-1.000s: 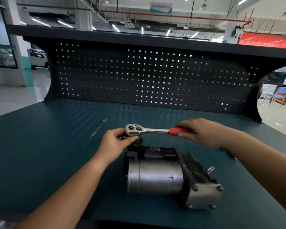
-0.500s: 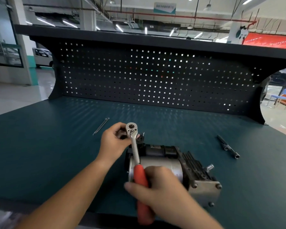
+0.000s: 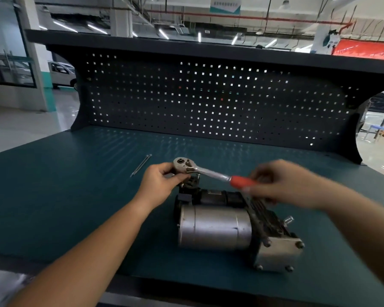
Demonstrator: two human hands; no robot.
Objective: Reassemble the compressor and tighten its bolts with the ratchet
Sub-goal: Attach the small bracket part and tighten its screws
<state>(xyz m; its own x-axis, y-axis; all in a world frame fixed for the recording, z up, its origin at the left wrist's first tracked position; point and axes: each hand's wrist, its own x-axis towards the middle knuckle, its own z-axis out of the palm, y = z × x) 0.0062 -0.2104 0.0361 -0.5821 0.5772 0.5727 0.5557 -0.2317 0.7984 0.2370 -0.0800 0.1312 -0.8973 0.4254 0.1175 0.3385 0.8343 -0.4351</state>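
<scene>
The compressor (image 3: 215,227) lies on the green bench, a silver cylinder with a black block behind it and a bolted metal end plate on the right. The ratchet (image 3: 205,171) sits with its chrome head over the compressor's far left end, its red handle pointing right. My left hand (image 3: 162,182) pinches the ratchet head from the left and below. My right hand (image 3: 284,185), blurred by motion, grips the red handle. Whatever sits under the ratchet head is hidden by my left fingers.
Two thin long bolts (image 3: 141,165) lie on the bench (image 3: 64,196) to the left of my left hand. A dark pegboard (image 3: 208,103) closes the back of the bench. The bench's front edge runs just below the compressor.
My right hand has swung the ratchet handle from pointing towards me back round to the right, the head staying in place under my left hand. The extension bar at right is now hidden.
</scene>
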